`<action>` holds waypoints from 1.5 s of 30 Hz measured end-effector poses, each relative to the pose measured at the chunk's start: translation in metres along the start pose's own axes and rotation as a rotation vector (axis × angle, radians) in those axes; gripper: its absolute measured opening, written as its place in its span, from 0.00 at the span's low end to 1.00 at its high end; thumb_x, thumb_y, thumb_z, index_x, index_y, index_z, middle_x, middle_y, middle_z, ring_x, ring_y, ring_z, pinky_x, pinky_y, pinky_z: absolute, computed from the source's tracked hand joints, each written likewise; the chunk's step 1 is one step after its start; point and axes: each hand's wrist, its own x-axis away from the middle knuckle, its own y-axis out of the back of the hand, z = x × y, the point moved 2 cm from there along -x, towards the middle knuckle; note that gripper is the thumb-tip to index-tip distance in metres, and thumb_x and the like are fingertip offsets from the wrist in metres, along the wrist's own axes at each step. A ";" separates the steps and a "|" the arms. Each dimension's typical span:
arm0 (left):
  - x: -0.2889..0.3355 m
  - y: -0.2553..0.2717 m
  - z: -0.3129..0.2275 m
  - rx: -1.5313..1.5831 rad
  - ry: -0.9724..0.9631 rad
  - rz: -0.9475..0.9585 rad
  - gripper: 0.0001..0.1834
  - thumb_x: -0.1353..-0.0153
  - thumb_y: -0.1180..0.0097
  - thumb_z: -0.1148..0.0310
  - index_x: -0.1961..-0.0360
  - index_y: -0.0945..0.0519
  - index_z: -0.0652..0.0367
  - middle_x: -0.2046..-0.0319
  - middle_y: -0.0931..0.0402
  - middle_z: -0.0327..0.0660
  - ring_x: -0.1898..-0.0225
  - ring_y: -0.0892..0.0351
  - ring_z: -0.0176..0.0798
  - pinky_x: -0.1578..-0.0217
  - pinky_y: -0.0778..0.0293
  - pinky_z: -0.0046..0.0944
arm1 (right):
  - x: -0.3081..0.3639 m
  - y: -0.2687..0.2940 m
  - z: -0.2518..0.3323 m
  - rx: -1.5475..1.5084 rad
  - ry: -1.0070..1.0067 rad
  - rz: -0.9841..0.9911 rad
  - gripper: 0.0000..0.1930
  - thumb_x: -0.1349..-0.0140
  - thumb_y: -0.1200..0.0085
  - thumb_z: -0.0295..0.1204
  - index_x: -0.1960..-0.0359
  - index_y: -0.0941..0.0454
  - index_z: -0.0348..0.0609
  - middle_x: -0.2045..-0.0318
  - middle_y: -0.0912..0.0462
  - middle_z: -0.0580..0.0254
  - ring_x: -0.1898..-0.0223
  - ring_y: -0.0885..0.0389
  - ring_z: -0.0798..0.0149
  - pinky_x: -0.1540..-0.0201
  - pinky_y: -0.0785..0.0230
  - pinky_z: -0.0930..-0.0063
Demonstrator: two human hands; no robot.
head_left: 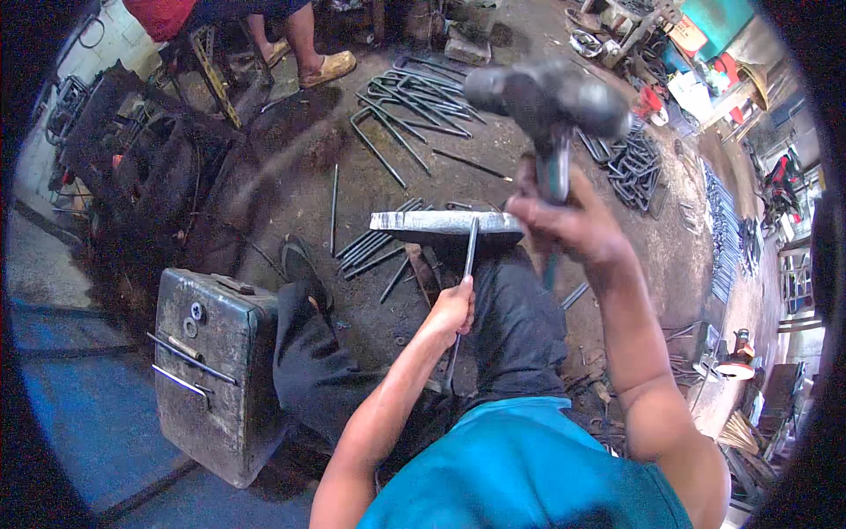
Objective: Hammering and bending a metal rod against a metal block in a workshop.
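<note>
My right hand (pixel 577 220) is wrapped round the handle of a heavy hammer (pixel 551 95), raised above and to the right of a flat metal anvil (pixel 414 222). Motion blurs the hammer's head. In my left hand (pixel 452 309) is a thin metal rod (pixel 471 251), held at a slant. Its upper end rests over the anvil's bright top edge, while the lower end points back toward my lap. Several straight rods (pixel 374 249) lie on the ground just beyond the anvil's left side.
A dark metal box (pixel 211 370) with rods and washers on it stands at my left. Bent rods (pixel 414 97) are heaped on the ground ahead. More bent pieces (pixel 636 172) lie farther right. Another person's foot in a tan shoe (pixel 328 69) shows at the top left.
</note>
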 end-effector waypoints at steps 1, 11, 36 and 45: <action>-0.001 -0.003 -0.002 -0.030 -0.005 -0.012 0.22 0.32 0.61 0.47 0.78 0.35 0.50 0.85 0.43 0.29 0.87 0.46 0.28 0.86 0.49 0.32 | 0.004 -0.003 -0.020 -0.080 -0.086 0.012 0.16 0.48 0.35 0.30 0.68 0.34 0.45 0.82 0.31 0.71 0.88 0.38 0.77 0.87 0.48 0.81; -0.001 0.007 0.001 0.083 0.058 0.056 0.22 0.33 0.61 0.45 0.77 0.36 0.49 0.86 0.43 0.28 0.87 0.45 0.28 0.87 0.49 0.31 | -0.022 -0.002 -0.044 0.194 -0.351 0.212 0.12 0.49 0.39 0.25 0.66 0.30 0.40 0.83 0.32 0.70 0.88 0.36 0.75 0.87 0.45 0.80; -0.003 0.010 0.003 -0.005 0.031 0.027 0.23 0.33 0.60 0.46 0.79 0.38 0.49 0.87 0.46 0.29 0.89 0.50 0.27 0.88 0.53 0.32 | 0.002 0.029 0.020 0.065 -0.147 -0.029 0.16 0.55 0.34 0.29 0.66 0.27 0.43 0.79 0.26 0.69 0.82 0.29 0.72 0.81 0.39 0.79; -0.010 0.002 0.004 -0.101 -0.008 0.037 0.25 0.32 0.62 0.45 0.79 0.33 0.52 0.86 0.40 0.31 0.87 0.44 0.30 0.86 0.50 0.34 | -0.033 0.012 -0.127 0.218 -0.379 0.131 0.10 0.54 0.43 0.20 0.76 0.33 0.43 0.87 0.33 0.70 0.91 0.37 0.74 0.90 0.46 0.77</action>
